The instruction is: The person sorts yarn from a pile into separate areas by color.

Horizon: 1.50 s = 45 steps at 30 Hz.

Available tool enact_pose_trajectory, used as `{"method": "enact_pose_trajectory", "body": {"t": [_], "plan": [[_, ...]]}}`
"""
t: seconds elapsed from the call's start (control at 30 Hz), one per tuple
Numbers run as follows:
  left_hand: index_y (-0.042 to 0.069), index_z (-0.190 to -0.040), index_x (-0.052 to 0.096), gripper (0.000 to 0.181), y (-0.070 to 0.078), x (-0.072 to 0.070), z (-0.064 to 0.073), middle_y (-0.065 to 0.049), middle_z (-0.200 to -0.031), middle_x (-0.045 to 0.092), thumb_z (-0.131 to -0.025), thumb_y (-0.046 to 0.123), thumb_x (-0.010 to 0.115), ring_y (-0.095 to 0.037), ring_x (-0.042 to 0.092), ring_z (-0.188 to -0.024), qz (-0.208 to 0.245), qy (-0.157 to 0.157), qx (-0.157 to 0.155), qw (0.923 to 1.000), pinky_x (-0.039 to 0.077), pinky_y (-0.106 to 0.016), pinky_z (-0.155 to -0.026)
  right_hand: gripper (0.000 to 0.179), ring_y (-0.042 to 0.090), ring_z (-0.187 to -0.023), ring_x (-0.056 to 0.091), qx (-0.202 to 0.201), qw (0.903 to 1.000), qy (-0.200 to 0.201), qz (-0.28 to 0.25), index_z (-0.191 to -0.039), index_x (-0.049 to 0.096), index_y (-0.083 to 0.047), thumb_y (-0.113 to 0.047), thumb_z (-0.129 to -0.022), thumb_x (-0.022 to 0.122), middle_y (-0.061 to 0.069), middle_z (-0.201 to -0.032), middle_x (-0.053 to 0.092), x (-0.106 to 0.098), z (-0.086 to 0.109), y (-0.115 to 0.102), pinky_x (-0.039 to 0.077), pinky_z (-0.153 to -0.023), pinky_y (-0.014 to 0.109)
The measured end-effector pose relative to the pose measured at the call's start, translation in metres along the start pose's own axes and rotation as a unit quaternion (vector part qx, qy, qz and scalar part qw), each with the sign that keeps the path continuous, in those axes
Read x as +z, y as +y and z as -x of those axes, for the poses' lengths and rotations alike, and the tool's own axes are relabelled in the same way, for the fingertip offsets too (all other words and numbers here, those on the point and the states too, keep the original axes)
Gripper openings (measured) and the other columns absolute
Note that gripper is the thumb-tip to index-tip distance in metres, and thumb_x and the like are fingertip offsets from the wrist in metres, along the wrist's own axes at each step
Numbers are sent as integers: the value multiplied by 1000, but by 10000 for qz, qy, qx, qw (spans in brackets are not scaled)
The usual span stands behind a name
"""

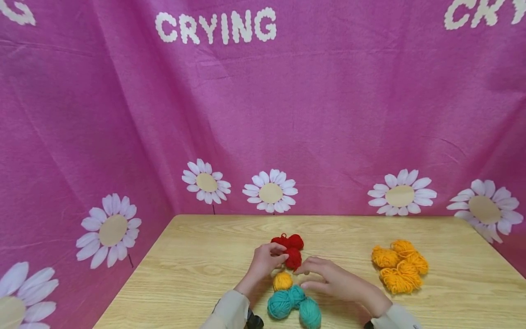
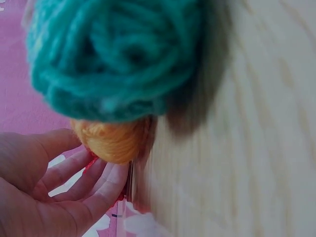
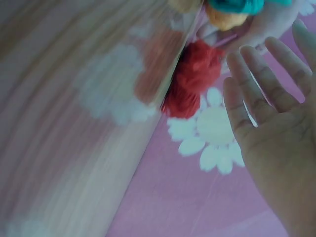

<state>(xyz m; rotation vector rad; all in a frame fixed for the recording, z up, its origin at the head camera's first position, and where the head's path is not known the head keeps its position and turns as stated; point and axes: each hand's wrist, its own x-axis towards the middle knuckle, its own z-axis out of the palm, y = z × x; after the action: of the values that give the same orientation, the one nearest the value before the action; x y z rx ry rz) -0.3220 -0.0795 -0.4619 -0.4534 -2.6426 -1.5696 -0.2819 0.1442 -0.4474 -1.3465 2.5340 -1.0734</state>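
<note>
Several red yarn balls (image 1: 293,258) sit grouped toward the back of the table. My left hand (image 1: 265,262) is at their left side, fingertips right at the nearest ball. In the left wrist view its fingers are relaxed and extended, partly behind a small yellow yarn ball (image 2: 111,140). On the other side, my right hand (image 1: 334,279) has straight, spread fingers and holds nothing; the right wrist view shows its palm beside the red yarn (image 3: 197,69). Teal yarn balls (image 1: 281,304) lie just in front of the yellow one, between my forearms.
A cluster of orange-yellow yarn bundles (image 1: 400,269) lies on the right part of the wooden table (image 1: 197,256). Pink cloth (image 1: 312,114) printed with white daisies and lettering hangs behind the table and along its left side.
</note>
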Motion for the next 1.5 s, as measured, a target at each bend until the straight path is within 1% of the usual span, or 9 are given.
{"method": "enact_pose_trajectory", "body": {"t": [0.07, 0.33, 0.5, 0.63, 0.83, 1.0, 1.1, 1.33, 1.5], "plan": [[-3, -102, 70, 21, -1, -1, 0, -13, -92, 73, -87, 12, 73, -7, 63, -69, 29, -16, 58, 10000, 59, -23, -61, 34, 21, -111, 60, -25, 9999, -90, 38, -125, 63, -16, -36, -100, 52, 2, -122, 65, 4, -6, -3, 53, -98, 33], [2, -104, 72, 19, -4, 1, -2, -11, -98, 72, -87, 11, 72, -16, 64, -79, 37, -83, -497, 9987, 61, -30, -71, 37, 15, -112, 58, 50, 9996, -182, 214, -128, 62, -17, -38, -99, 53, -2, -123, 64, 16, -22, -9, 51, -100, 29], [2, -104, 72, 19, -4, 0, -3, -11, -98, 73, -87, 11, 72, -16, 64, -81, 1, -35, -450, 9990, 61, -29, -71, 38, 11, -109, 57, -171, 9986, -140, 490, -126, 63, -16, -40, -99, 53, -2, -120, 63, 20, -27, -9, 51, -97, 27], [0, -103, 72, 18, -5, -1, -4, -13, -97, 73, -87, 9, 72, -16, 66, -77, -100, -1, -321, 9994, 61, -28, -69, 34, 8, -105, 56, -184, 9979, -134, 615, -122, 66, -17, -38, -98, 56, -3, -115, 62, 21, -31, -11, 52, -94, 25], [2, -104, 72, 17, -5, -2, -5, -12, -97, 72, -88, 8, 71, -17, 64, -82, -52, -19, -433, 9990, 61, -30, -72, 29, 7, -105, 55, 71, 9977, -180, 643, -120, 67, -18, -28, -93, 65, -4, -115, 61, 24, -39, -14, 52, -94, 23], [2, -102, 72, 18, -6, -1, -5, -12, -97, 72, -87, 11, 73, -18, 65, -83, -265, 0, -360, 9990, 61, -29, -72, 19, 6, -103, 57, 336, 9971, -197, 649, -109, 67, -18, -21, -90, 69, -6, -113, 64, 27, -45, -14, 53, -93, 23], [3, -101, 73, 17, -8, 1, -5, -11, -96, 72, -86, 12, 74, -17, 62, -83, -298, 22, -424, 9987, 60, -29, -73, 15, 3, -99, 56, 459, 9963, -207, 697, -102, 65, -18, -18, -89, 71, -7, -109, 64, 29, -46, -14, 53, -89, 21], [2, -103, 72, 18, -6, 1, -5, -12, -96, 71, -87, 10, 73, -17, 63, -82, -216, -44, -524, 9984, 61, -31, -73, 18, 3, -91, 54, 695, 9958, -194, 572, -95, 60, -17, -12, -85, 74, -6, -101, 64, 27, -47, -16, 52, -82, 16], [1, -104, 72, 19, -4, 0, -4, -12, -96, 71, -87, 10, 73, -17, 63, -81, -215, -56, -522, 9984, 61, -32, -73, 23, 4, -90, 52, 774, 9952, -241, 553, -96, 58, -18, -11, -83, 76, -7, -102, 62, 27, -47, -17, 51, -79, 16]]}}
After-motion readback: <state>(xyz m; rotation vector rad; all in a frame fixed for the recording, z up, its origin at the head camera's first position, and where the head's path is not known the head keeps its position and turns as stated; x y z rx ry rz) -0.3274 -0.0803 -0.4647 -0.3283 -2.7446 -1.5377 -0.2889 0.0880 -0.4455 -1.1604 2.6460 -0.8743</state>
